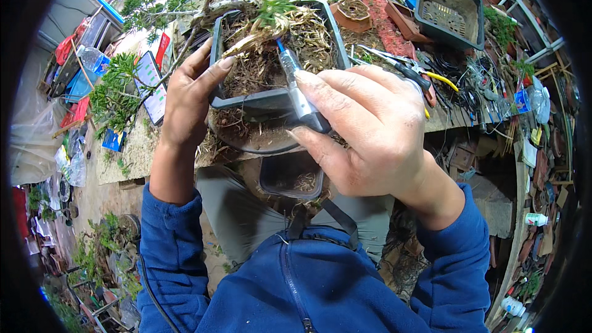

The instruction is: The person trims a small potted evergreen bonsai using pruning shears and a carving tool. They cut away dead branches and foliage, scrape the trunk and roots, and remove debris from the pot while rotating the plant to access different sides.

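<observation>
A bonsai tree with a pale, stripped trunk (253,42) and green foliage stands in a dark rectangular plastic pot (341,43) filled with soil and wood shreds. My left hand (190,95) grips the pot's left side, its thumb over the rim close to the bare wood; the other fingertips are partly hidden. Between the thumb and fingers of my right hand (364,123) is a slim pen-like tool (296,86) with a clear and silver barrel, a dark rear end and a blue tip. That tip points at the shredded wood and seems to touch it.
A phone (150,86) lies left of the pot beside a leafy branch (117,89). Pliers (401,65) and wire (468,95) lie to the right, below a dark empty crate (450,9). A small brown pot (351,12) stands behind. Below the table edge is a dark tub (291,176).
</observation>
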A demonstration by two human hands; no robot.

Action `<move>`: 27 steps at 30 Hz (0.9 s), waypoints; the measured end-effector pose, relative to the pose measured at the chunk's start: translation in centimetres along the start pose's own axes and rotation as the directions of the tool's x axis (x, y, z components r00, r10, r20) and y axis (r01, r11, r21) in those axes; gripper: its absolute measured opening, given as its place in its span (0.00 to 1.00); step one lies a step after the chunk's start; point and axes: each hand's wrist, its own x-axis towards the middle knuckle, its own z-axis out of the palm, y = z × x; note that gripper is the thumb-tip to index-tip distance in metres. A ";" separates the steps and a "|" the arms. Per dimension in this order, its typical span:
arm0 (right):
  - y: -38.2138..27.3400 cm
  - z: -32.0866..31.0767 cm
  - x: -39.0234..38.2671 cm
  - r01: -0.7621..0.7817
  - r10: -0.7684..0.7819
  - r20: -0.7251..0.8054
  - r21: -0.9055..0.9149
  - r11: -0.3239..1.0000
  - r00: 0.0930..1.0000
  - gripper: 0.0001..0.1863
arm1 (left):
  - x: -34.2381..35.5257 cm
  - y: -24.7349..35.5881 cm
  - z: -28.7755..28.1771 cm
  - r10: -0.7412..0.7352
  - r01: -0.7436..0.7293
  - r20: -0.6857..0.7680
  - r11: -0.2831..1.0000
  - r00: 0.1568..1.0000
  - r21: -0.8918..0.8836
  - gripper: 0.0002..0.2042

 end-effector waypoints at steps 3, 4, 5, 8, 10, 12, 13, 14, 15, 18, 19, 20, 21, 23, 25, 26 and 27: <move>-0.3 0.6 -0.2 0.007 -0.012 0.070 0.063 0.998 0.997 0.28 | -0.5 0.0 0.1 -0.008 0.008 0.014 1.000 1.000 0.015 0.30; -0.4 0.8 -0.3 0.026 -0.030 0.076 0.058 0.998 0.997 0.28 | -0.5 0.0 0.1 0.000 -0.001 0.030 1.000 1.000 0.017 0.29; -0.4 1.0 -0.2 0.007 -0.011 0.048 0.075 0.997 0.999 0.28 | -0.5 0.1 0.1 0.005 -0.006 0.039 1.000 0.999 0.024 0.29; -0.6 1.4 -0.1 0.026 -0.024 -0.016 0.100 0.995 1.000 0.27 | -0.6 0.2 0.3 0.011 -0.013 0.030 0.998 1.000 0.058 0.30; -0.6 1.7 0.1 0.014 -0.014 -0.005 0.107 0.994 1.000 0.27 | -0.7 0.3 0.5 0.014 -0.016 0.019 0.996 1.000 0.084 0.33; -0.7 1.8 0.3 0.015 -0.013 -0.027 0.098 0.995 1.000 0.26 | -0.8 0.2 0.6 0.022 -0.022 0.003 0.999 1.000 0.045 0.29; -0.7 1.8 0.3 0.013 -0.011 -0.026 0.100 0.995 1.000 0.25 | -0.8 0.1 0.6 0.024 -0.024 -0.005 0.999 1.000 0.025 0.27; -0.8 1.7 0.4 0.017 -0.016 -0.019 0.095 0.995 1.000 0.25 | -0.8 0.1 0.6 0.021 -0.021 0.004 1.000 1.000 0.020 0.27; -0.7 1.6 0.4 -0.003 0.003 0.003 0.100 0.995 1.000 0.25 | -0.8 0.0 0.6 0.018 -0.018 0.014 1.000 1.000 0.016 0.27; -0.7 1.3 0.6 -0.009 0.005 0.036 0.101 0.995 0.999 0.25 | -0.6 -0.1 0.2 0.037 -0.037 0.039 0.999 0.999 0.007 0.28; -0.7 1.2 0.7 -0.027 0.028 -0.006 0.093 0.995 1.000 0.25 | -0.5 -0.1 0.0 0.045 -0.047 0.049 0.999 0.998 0.027 0.28; -0.7 1.1 0.8 -0.031 0.034 -0.042 0.069 0.997 0.999 0.25 | -0.4 -0.1 -0.2 0.054 -0.057 0.058 0.997 0.997 0.047 0.28; -0.7 1.1 0.9 -0.061 0.065 -0.046 0.082 0.995 0.997 0.25 | -0.2 -0.1 -0.4 0.020 -0.022 0.060 0.999 0.998 0.030 0.28; -0.9 1.3 1.2 -0.011 0.010 0.007 0.121 0.993 1.000 0.25 | 0.2 -0.1 -0.9 -0.038 0.037 0.070 0.999 0.997 0.016 0.28; -1.2 1.8 1.5 0.037 -0.038 0.005 0.134 0.990 0.999 0.25 | 0.8 0.0 -1.5 -0.043 0.045 0.112 0.999 0.993 -0.020 0.28; -1.2 1.9 1.7 0.032 -0.029 -0.020 0.161 0.986 0.999 0.26 | 1.1 -0.1 -1.8 -0.037 0.041 0.127 0.999 0.991 -0.031 0.28; -1.2 2.1 1.8 0.051 -0.044 -0.041 0.178 0.983 0.998 0.26 | 1.5 0.0 -2.1 -0.031 0.037 0.142 0.998 0.989 -0.041 0.28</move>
